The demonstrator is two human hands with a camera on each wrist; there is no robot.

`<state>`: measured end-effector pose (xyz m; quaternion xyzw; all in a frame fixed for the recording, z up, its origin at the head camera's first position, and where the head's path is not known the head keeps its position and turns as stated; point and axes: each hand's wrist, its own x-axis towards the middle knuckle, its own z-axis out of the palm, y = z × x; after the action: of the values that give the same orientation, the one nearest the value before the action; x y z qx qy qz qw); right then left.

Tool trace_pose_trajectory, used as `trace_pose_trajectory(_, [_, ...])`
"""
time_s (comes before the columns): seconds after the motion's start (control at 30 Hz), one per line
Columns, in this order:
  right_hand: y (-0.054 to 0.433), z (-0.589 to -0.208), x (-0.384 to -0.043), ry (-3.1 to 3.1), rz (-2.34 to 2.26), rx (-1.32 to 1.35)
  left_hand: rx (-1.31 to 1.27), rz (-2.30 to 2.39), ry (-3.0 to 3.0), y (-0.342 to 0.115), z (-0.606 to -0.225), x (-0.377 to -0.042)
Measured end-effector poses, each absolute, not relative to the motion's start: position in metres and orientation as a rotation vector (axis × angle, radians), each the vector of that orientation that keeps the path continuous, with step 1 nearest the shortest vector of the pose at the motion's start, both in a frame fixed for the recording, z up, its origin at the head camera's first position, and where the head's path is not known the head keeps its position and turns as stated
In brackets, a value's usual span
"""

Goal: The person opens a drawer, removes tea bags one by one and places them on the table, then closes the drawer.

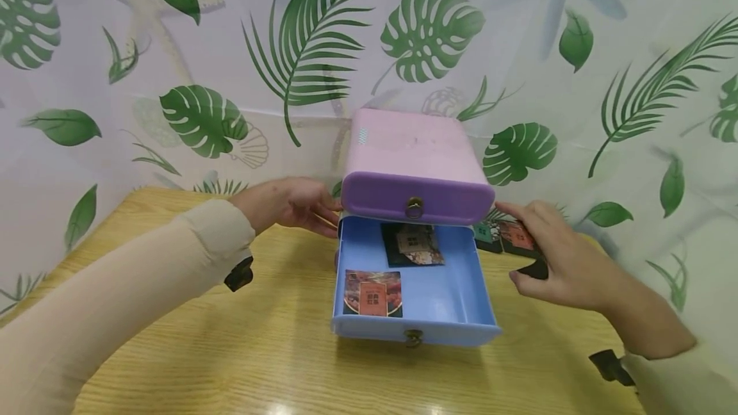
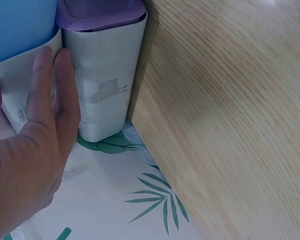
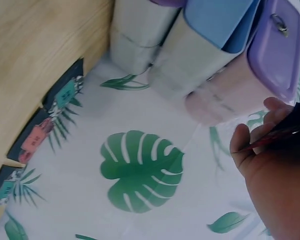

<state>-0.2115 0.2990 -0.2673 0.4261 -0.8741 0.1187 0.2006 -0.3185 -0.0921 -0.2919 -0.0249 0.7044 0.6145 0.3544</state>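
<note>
Two packets, one reddish point(image 1: 373, 293), one black point(image 1: 398, 253), lie right of the left hand point(image 1: 305, 205) in a pulled-out blue drawer point(image 1: 435, 296); that hand's straight fingers rest against the pale casing point(image 2: 15, 80). The right hand point(image 1: 571, 264) pinches a dark, flat packet point(image 1: 537, 269), the purple drawer point(image 1: 369, 196) just to that hand's left.

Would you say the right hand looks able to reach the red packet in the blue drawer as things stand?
Probably yes: the blue drawer is open and nothing covers the red packet, though the right hand already holds a dark item.
</note>
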Motion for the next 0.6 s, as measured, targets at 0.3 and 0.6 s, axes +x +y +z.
trace_pose_trajectory(0.3, [0.314, -0.299, -0.226, -2.692, 0.411, 1.092, -0.067, 1.582, 1.810, -0.089, -0.293, -0.318])
trace_pose_trajectory(0.6, [0.309, -0.332, -0.238, -3.031, 0.361, 0.978, -0.056, 1.586, 1.802, -0.090, -0.293, -0.319])
